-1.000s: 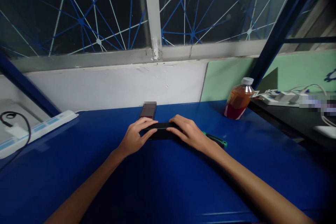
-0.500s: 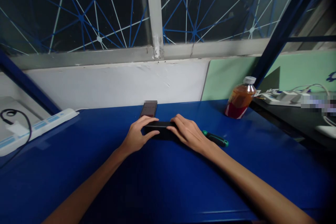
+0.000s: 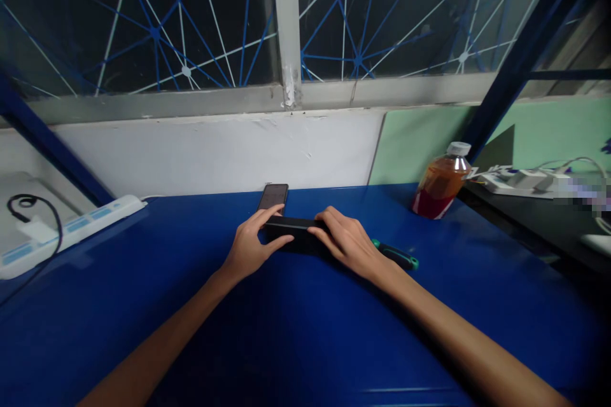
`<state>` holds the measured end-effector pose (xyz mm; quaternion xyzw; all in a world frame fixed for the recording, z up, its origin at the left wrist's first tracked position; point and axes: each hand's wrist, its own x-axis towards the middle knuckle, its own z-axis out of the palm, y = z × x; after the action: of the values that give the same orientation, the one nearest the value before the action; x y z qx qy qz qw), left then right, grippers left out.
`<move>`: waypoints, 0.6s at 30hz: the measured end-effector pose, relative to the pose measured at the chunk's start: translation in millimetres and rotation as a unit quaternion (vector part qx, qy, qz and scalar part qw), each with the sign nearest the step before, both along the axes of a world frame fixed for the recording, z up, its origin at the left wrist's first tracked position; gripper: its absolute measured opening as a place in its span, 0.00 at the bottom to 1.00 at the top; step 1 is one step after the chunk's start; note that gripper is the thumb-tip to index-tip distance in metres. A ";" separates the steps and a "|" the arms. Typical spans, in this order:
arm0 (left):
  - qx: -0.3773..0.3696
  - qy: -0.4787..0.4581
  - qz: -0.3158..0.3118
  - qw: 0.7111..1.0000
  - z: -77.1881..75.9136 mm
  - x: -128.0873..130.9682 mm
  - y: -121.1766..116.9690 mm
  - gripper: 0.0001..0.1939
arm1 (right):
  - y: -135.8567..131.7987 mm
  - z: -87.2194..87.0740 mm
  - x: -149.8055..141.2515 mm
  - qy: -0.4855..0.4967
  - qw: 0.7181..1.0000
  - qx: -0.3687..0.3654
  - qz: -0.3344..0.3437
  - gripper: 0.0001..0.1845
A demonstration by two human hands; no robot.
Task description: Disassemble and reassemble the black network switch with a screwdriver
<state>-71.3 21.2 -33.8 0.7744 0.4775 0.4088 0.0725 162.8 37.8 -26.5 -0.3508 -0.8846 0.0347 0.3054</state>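
Observation:
A black oblong box (image 3: 296,229) sits on the blue tabletop (image 3: 286,331), gripped at both ends. My left hand (image 3: 251,245) pinches its left end, thumb on the near side and fingers over the far side. Around the right end are the fingers and thumb of my right hand (image 3: 347,241). Just behind the box lies a phone (image 3: 274,196), its lower part hidden by my left fingers. To the right of my right hand is a black and green tool handle (image 3: 398,255), partly covered by that hand. What kind of tool it is, I cannot make out.
At the back right stands a bottle (image 3: 442,181) of amber drink. A white power strip (image 3: 95,219) with a plugged black cable (image 3: 58,235) lies along the left side. A dark side table (image 3: 529,213) on the right carries another power strip (image 3: 520,183).
The camera view has shifted slightly, so everything appears a little farther right. Both hands keep their hold on the black box, with hardly any movement. The phone shows more clearly.

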 end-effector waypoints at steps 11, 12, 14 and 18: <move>0.005 -0.014 0.026 1.000 -9.0 -7.4 4.5 0.24 | 0.0 -2.9 0.8 -0.017 1.000 -0.002 -0.019 0.18; 0.009 -0.012 0.029 0.999 -9.2 -7.5 4.1 0.24 | -0.4 -2.8 0.5 -0.018 1.000 -0.004 -0.020 0.18; 0.015 -0.012 0.033 0.999 -9.8 -7.7 3.4 0.25 | -1.1 -2.3 0.3 -0.015 1.000 -0.010 -0.021 0.18; 0.016 -0.025 0.031 0.999 -13.0 -7.7 3.1 0.31 | -2.0 -1.0 1.2 0.001 1.000 -0.019 -0.022 0.18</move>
<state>-79.0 24.3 -46.8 0.7494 0.4929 0.4380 0.0594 164.0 35.8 -27.5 -0.3756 -0.8758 0.0448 0.3000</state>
